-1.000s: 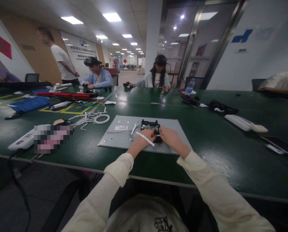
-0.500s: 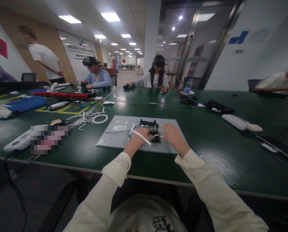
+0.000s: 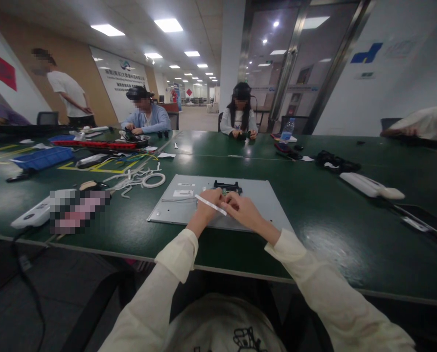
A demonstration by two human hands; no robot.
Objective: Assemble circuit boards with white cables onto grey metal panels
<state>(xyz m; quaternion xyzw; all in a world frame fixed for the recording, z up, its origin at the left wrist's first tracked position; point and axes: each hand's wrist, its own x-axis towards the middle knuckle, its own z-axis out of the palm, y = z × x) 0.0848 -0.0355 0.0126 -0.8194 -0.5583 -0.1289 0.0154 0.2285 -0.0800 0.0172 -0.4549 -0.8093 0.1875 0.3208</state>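
1 black device (image 3: 228,185) is supported by 1 grey panel (image 3: 174,211) | partly covered by 1 left hand (image 3: 213,197), fingers hidden, state unreadable | 1 right hand (image 3: 244,211) seen, fingers curled, grip indiscernible

panel (image 3: 269,205) on table (image 3: 324,220) | circuit unit (image 3: 227,185) on panel | ring (image 3: 153,187) left of panel

"Item one?"
"Left arm (image 3: 194,227), one: cream sleeve (image 3: 137,308), cuff (image 3: 177,254) folded, reaching forward and inward. Left grip (image 3: 205,210), bare hand, back upward, fingertips hidden."
"Item two?"
"Right arm (image 3: 270,231), one: matching sleeve (image 3: 324,278), angled inward. Right grip (image 3: 244,210), bare hand, fingers (image 3: 234,199) curled, tips toward the left."
"Spacing?"
"Grips close together, right just beside left, before the body (image 3: 218,322)."
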